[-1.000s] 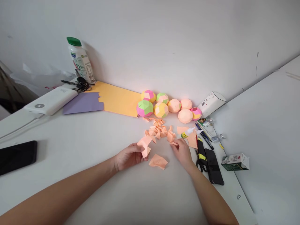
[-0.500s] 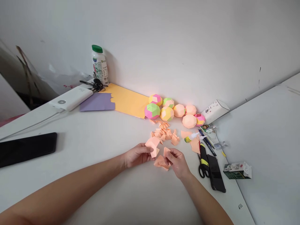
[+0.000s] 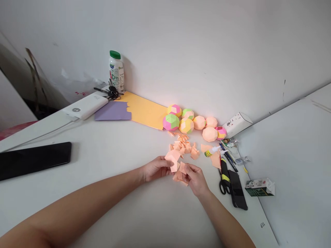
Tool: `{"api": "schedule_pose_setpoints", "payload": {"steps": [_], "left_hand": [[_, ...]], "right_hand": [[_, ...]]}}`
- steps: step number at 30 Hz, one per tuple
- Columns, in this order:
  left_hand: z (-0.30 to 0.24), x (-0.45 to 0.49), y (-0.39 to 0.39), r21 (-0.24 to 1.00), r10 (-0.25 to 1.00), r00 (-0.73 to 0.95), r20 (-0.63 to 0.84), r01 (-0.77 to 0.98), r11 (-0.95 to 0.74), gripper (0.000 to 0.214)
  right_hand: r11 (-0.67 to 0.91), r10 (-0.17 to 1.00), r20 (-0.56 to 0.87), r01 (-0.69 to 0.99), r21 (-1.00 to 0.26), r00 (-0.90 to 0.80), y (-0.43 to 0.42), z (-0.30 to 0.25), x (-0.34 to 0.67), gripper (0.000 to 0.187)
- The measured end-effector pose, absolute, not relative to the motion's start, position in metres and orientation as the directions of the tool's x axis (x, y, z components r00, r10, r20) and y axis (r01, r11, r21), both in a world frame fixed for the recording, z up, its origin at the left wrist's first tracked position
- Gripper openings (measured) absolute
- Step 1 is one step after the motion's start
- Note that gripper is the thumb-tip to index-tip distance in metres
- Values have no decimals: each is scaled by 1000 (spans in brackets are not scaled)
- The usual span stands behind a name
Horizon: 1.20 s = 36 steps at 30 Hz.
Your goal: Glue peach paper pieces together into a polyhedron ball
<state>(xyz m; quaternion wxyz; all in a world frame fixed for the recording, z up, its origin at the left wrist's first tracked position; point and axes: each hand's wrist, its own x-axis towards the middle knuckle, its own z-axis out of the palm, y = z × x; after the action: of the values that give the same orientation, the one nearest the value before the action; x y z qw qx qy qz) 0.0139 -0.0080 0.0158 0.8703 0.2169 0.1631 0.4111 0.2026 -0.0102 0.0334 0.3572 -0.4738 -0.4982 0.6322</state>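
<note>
Between thumb and fingers, my left hand (image 3: pixel 158 168) pinches a partly assembled peach paper shape (image 3: pixel 172 159) made of joined flat faces. My right hand (image 3: pixel 196 176) is closed on a small peach paper piece (image 3: pixel 183 167), its edge close beside the shape; whether the two touch I cannot tell. Several folded peach pieces (image 3: pixel 178 177) lie on the table just below, partly hidden by my fingers. Beyond my hands is a loose pile of peach paper pieces (image 3: pixel 182 144). Finished faceted paper balls (image 3: pixel 171 122) in pink, green, yellow and peach sit behind the pile.
A glue bottle (image 3: pixel 212 151), pens (image 3: pixel 228 156), scissors (image 3: pixel 224 186), a cutter (image 3: pixel 224 168) and a black phone (image 3: pixel 238 189) lie to the right. Orange card (image 3: pixel 147 110), purple card (image 3: pixel 113 112), a power bank (image 3: pixel 88 106), keys (image 3: pixel 113 92) and another phone (image 3: pixel 36 160) are leftward.
My hands have come closer together: the left has shifted right with the paper shape, bringing it near the small piece in my right hand. The camera view has turned slightly.
</note>
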Motion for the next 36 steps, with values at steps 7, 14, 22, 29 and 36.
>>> {"api": "schedule_pose_setpoints", "payload": {"steps": [7, 14, 22, 29, 36], "left_hand": [[17, 14, -8, 514, 784, 608, -126, -636, 576, 10], [15, 14, -8, 540, 787, 608, -103, -631, 558, 8], [16, 14, -8, 540, 788, 609, -92, -634, 553, 13], [14, 17, -8, 581, 797, 599, -77, -623, 524, 14], [12, 18, -9, 624, 812, 582, -44, -619, 477, 15]], "right_hand": [[-266, 914, -257, 16, -964, -314, -11, 35, 203, 39], [-269, 911, -259, 14, -963, -323, -12, 35, 202, 38], [-265, 910, -259, 24, -964, -323, -13, 35, 201, 39], [-254, 913, -259, 56, -965, -314, -15, 38, 198, 40], [-244, 921, -260, 90, -965, -289, -16, 36, 197, 36]]}}
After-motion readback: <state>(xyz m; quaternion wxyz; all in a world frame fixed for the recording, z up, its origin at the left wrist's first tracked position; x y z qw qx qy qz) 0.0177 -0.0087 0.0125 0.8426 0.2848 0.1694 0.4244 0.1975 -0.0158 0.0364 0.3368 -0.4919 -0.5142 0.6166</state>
